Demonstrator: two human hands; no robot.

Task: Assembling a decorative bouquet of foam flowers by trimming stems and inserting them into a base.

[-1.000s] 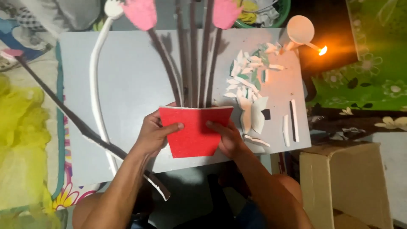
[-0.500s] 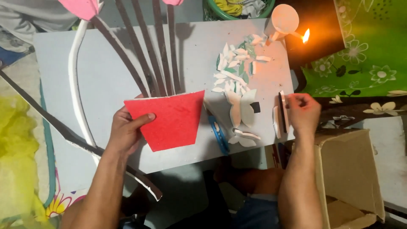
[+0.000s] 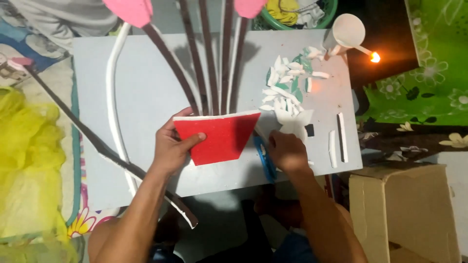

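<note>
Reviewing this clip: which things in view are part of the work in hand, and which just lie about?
In hand:
- red pot-shaped cutout, gripped by the left hand
- dark stem strips rising behind it
- pale board underneath
- blue scissors by the right hand

Lying about:
- white scraps
- lit candle
- cardboard box
- yellow mesh

The foam pot shape (image 3: pixel 217 139) lies on the board (image 3: pixel 146 87), over the lower ends of the stem strips (image 3: pixel 209 63). The left hand (image 3: pixel 170 146) holds its left edge; the right hand (image 3: pixel 287 152) rests just right of it, beside the scissors (image 3: pixel 264 158). Foam scraps (image 3: pixel 287 85) lie behind the right hand, two strips (image 3: pixel 337 139) to its right. A cardboard box (image 3: pixel 404 209) stands off the board's near right corner.
</note>
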